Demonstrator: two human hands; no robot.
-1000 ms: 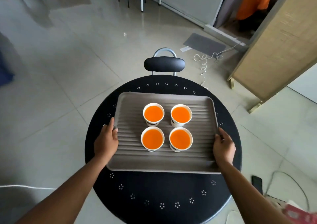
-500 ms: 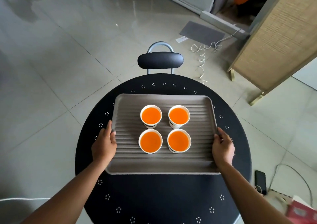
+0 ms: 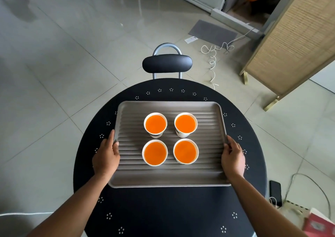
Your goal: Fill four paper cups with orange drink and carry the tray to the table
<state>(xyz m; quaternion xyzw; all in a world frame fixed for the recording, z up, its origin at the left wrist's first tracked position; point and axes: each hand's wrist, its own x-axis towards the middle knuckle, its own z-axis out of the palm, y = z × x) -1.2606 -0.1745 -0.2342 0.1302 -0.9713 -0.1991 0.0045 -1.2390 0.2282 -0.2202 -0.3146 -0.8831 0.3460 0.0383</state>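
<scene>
Curling round the short edges of the grey ribbed rectangular tray [image 3: 208,175], the left hand [image 3: 106,158] and right hand [image 3: 233,159] are clamped on it above the round black dotted desk [image 3: 163,209]. Four white paper cups [image 3: 155,125] of orange drink [image 3: 185,124] are held mid-tray; their dark print cannot be read.

The left forearm [image 3: 76,206] and right forearm [image 3: 257,206] are bare (wrists too).

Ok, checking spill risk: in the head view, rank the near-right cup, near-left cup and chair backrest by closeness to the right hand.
From the right hand:
1. near-right cup, just to its left.
2. near-left cup, farther left.
3. chair backrest, behind the table.
</scene>
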